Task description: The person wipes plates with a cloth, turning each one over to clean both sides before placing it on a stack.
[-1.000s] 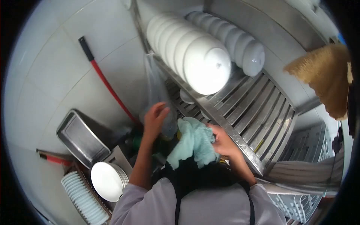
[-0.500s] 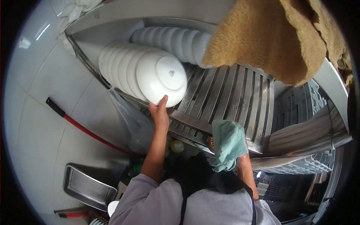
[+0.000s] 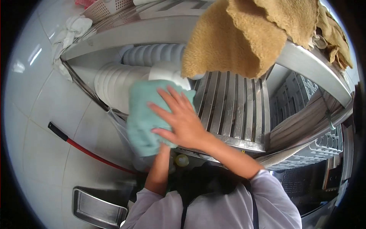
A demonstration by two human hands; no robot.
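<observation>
My right hand (image 3: 185,122) lies spread and flat on a light green cloth (image 3: 143,110), pressing it from above, fingers apart. The cloth is slightly blurred and covers most of whatever lies beneath. Past its upper edge shows part of a white bowl or deep dish (image 3: 167,70), at the near end of a leaning row of similar white dishes (image 3: 108,86). Of my left hand only the wrist end (image 3: 164,150) shows below the cloth; its fingers are hidden, so its grip cannot be made out.
The dishes stand on a slatted metal rack (image 3: 228,107), with another row of white dishes (image 3: 152,53) behind. A tan towel (image 3: 228,42) hangs over the metal bar above. Grey crates (image 3: 297,91) stand right. A red pole (image 3: 95,156) and metal tray (image 3: 99,208) are lower left.
My right hand has swung up and left with the green cloth, from beside the rack's front edge onto the front dish. The cloth now hides my left hand, which was gripping that dish's rim.
</observation>
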